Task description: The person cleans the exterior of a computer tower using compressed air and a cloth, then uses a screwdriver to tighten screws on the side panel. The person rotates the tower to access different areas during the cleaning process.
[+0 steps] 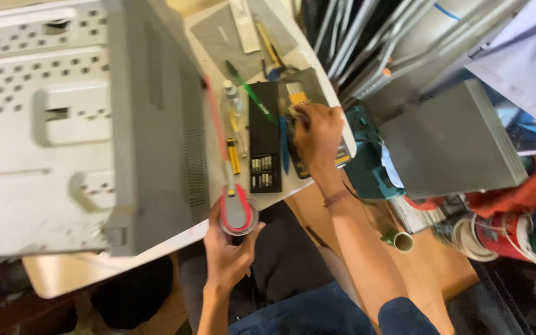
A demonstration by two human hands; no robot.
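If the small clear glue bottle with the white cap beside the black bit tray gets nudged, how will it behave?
The small clear bottle seems to lie on its side, so it would probably roll rather than tip. It looks light and should slide easily on the white table. The right hand works just beyond the black bit tray.

A matt grey perforated metal casing (63, 124) is seen on the smooth white counter (156, 245); a black plastic bit case (263, 139) looks glossy.

Cluttered repair workshop.
Opened grey computer case (94, 124) on white bench (218, 37), screwdriver bit set (263, 139), tape rolls (485, 239), stacked metal rods (367, 43).
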